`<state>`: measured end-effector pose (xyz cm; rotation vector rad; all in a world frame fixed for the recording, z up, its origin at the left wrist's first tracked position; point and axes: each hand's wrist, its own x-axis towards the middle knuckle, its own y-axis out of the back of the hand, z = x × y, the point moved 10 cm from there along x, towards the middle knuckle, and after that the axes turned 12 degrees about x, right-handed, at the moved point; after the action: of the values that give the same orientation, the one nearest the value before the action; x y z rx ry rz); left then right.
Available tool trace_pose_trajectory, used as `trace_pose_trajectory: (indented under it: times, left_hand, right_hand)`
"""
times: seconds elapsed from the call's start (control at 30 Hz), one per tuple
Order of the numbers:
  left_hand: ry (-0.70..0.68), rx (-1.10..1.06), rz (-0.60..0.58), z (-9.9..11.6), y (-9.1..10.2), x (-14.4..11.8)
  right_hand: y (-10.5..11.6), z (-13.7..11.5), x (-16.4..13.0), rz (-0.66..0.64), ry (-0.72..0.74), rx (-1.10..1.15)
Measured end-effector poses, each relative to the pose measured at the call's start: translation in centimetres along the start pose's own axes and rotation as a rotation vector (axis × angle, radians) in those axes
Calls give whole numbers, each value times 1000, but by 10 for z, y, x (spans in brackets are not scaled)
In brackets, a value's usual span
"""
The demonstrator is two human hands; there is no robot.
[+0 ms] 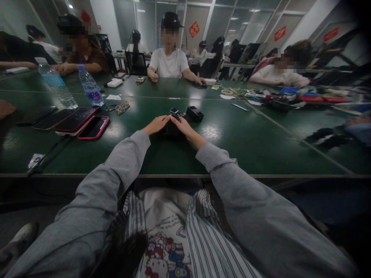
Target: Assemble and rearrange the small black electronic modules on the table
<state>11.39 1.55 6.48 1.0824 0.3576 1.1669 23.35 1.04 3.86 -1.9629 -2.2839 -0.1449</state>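
Observation:
On the green table (162, 162) in front of me, both my hands meet at a dark, box-like object (171, 131). My left hand (158, 124) grips it from the left and my right hand (184, 126) from the right, their fingertips nearly touching over its top. The fingers hide much of it, and its kind cannot be made out. Just beyond the fingertips sits a small device (174, 111) with a pale-edged face. A black box (195, 114) with openings in its top stands to the right of my right hand.
Phones (93, 127) and two water bottles (91, 87) are at the left, near a coiled cable (122, 107). A pen (240, 107) lies right of centre; cables and pouches (290, 96) pile up beyond. A person (169, 61) sits opposite, with others around the table.

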Motion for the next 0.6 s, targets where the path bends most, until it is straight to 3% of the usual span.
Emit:
trace_pose_trajectory:
  times: [0.6]
  left_hand:
    - [23, 112, -2, 8, 4, -6]
  right_hand:
    - [-2, 1, 1, -17, 3, 17]
